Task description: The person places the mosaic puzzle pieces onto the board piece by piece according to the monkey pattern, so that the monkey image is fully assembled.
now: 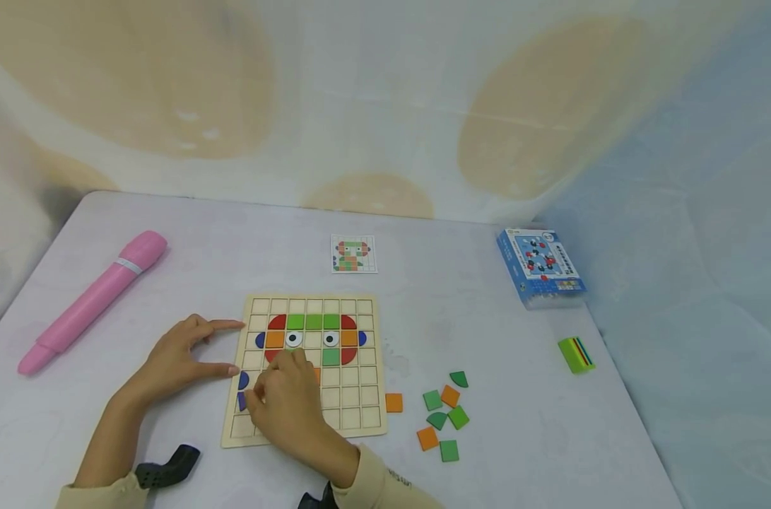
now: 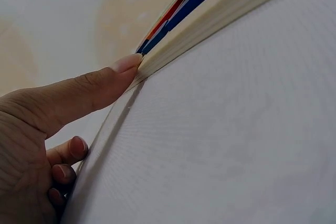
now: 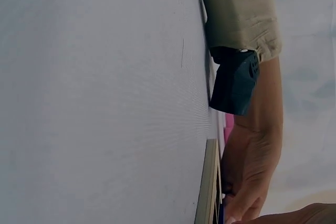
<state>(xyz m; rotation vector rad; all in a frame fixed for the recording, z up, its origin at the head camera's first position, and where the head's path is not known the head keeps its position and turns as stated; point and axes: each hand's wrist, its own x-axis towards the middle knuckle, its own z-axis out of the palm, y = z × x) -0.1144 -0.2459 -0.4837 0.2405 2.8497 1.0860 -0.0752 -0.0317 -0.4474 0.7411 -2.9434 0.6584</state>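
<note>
A wooden grid board [image 1: 353, 417] lies on the table, bearing a figure of red, green, orange and blue tiles [image 1: 313, 322] with two round eye tiles [image 1: 331, 339]. Thumb and index finger of my left hand [image 1: 178, 357] are spread, their tips at the board's left edge; the left wrist view shows the thumb [image 2: 105, 80] against that edge. My right hand [image 1: 290, 403] is bent over the board's lower left, its fingertips close to a blue tile [image 1: 242, 401] below a blue half-round tile [image 1: 243, 380]. I cannot tell whether it pinches a tile.
Right of the board lie loose orange tiles [image 1: 394, 403] and green tiles [image 1: 449, 451]. A pattern card [image 1: 354, 254] is behind the board. A pink cylinder [image 1: 99, 297] lies at left. A blue box [image 1: 540, 265] and a small green stack [image 1: 576, 355] sit at right.
</note>
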